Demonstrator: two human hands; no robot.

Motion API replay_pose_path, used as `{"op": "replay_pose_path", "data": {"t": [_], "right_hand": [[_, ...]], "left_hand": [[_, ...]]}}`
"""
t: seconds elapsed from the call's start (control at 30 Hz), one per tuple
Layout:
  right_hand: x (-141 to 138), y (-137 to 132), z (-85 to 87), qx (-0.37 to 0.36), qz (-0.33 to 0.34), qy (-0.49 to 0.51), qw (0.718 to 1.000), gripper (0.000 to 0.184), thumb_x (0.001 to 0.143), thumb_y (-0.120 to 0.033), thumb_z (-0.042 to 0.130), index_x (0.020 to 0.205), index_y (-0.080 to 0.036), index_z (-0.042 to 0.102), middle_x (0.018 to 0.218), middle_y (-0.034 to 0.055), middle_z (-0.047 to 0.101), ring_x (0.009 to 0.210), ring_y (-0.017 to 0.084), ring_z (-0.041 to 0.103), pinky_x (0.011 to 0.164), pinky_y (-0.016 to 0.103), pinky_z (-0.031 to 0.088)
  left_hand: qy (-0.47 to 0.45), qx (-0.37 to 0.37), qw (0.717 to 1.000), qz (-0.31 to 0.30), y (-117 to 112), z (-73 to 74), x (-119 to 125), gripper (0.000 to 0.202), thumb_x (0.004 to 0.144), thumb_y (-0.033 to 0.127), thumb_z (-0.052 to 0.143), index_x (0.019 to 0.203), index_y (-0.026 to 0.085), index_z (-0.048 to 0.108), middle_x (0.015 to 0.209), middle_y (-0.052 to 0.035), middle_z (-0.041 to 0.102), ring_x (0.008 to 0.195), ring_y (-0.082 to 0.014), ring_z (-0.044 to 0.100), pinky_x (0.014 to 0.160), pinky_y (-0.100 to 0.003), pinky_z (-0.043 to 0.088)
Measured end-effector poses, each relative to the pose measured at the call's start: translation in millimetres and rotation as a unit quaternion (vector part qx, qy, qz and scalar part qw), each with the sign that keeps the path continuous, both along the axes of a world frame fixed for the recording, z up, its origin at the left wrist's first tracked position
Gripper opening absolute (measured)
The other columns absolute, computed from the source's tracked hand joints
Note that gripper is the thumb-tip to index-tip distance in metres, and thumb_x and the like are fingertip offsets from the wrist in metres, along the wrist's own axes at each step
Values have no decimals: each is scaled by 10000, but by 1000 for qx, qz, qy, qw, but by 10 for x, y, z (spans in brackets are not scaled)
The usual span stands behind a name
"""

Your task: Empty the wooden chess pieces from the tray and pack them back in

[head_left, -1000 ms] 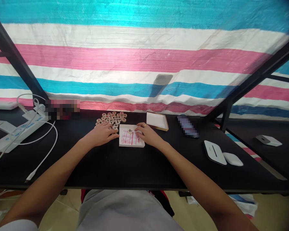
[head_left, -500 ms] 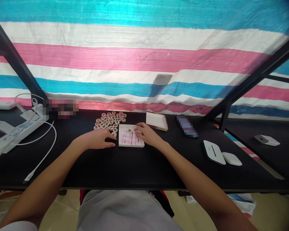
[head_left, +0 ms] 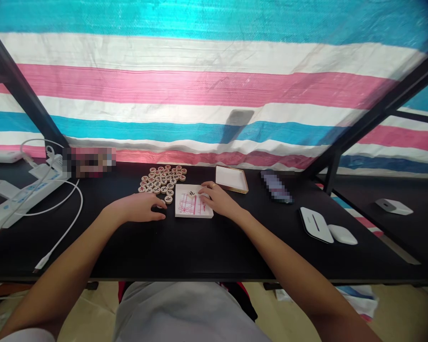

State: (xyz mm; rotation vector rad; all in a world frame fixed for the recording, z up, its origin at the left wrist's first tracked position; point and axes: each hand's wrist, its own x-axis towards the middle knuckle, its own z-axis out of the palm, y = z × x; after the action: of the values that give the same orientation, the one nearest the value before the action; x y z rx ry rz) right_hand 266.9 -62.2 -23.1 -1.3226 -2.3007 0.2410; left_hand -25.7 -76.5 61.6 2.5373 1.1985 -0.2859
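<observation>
My left hand (head_left: 139, 208) hovers low over the black table, thumb and forefinger apart. A pale round edge, perhaps a chess piece, shows by its fingertips. Just beyond lie many round wooden Chinese chess pieces (head_left: 157, 184), marked in red and black, packed flat in a cluster; the nearest piece (head_left: 168, 200) sits right of my left fingers. A shallow white box (head_left: 194, 214) stands right of them, its floor covered with pink-red lines. One piece with a black character (head_left: 191, 194) lies inside. My right hand (head_left: 219, 200) is curled over the box's right wall, holding it.
The box lid (head_left: 231, 179) lies upturned behind the box. Farther right are a phone (head_left: 276, 186), a white flat device (head_left: 316, 225) and a white rounded case (head_left: 342, 234). At left, a power strip (head_left: 24, 197) trails white cables. A striped sheet (head_left: 199, 90) hangs behind the table.
My left hand has drawn slightly left, away from the box, uncovering the nearest chess piece. My right hand stays on the box.
</observation>
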Motion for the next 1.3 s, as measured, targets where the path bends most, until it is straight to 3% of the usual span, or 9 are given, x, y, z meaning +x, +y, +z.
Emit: {"op": "replay_pose_path", "data": {"t": [0.53, 0.67, 0.97, 1.3], "right_hand": [[-11, -14, 26, -10, -3, -7, 1000, 217, 877, -213, 498, 1014, -165, 659, 1224, 138, 514, 1047, 240, 568, 981, 433, 442], [-10, -11, 20, -8, -4, -5, 1000, 217, 874, -215, 501, 1011, -169, 662, 1228, 137, 513, 1042, 241, 569, 975, 433, 445], [-10, -14, 21, -6, -3, 1, 1000, 214, 868, -212, 502, 1012, -184, 660, 1220, 127, 515, 1059, 245, 567, 986, 441, 440], [-7, -3, 10, -9, -3, -6, 1000, 213, 872, -214, 500, 1008, -170, 658, 1227, 131, 511, 1067, 244, 561, 992, 435, 434]], "left_hand": [[27, 70, 997, 11, 45, -161, 119, 443, 889, 415, 436, 1292, 281, 563, 1093, -82, 649, 1026, -251, 601, 824, -301, 459], [24, 51, 998, 20, 50, -171, 123, 464, 893, 416, 429, 1312, 253, 540, 1136, -89, 653, 1016, -249, 612, 816, -305, 464], [-30, 41, 998, -29, 36, -209, 165, 436, 894, 383, 445, 1309, 279, 528, 1184, -65, 639, 1019, -231, 618, 822, -294, 462], [8, 70, 997, -12, 41, -228, 184, 483, 905, 398, 431, 1350, 216, 478, 1130, -113, 631, 1020, -255, 608, 799, -310, 460]]}}
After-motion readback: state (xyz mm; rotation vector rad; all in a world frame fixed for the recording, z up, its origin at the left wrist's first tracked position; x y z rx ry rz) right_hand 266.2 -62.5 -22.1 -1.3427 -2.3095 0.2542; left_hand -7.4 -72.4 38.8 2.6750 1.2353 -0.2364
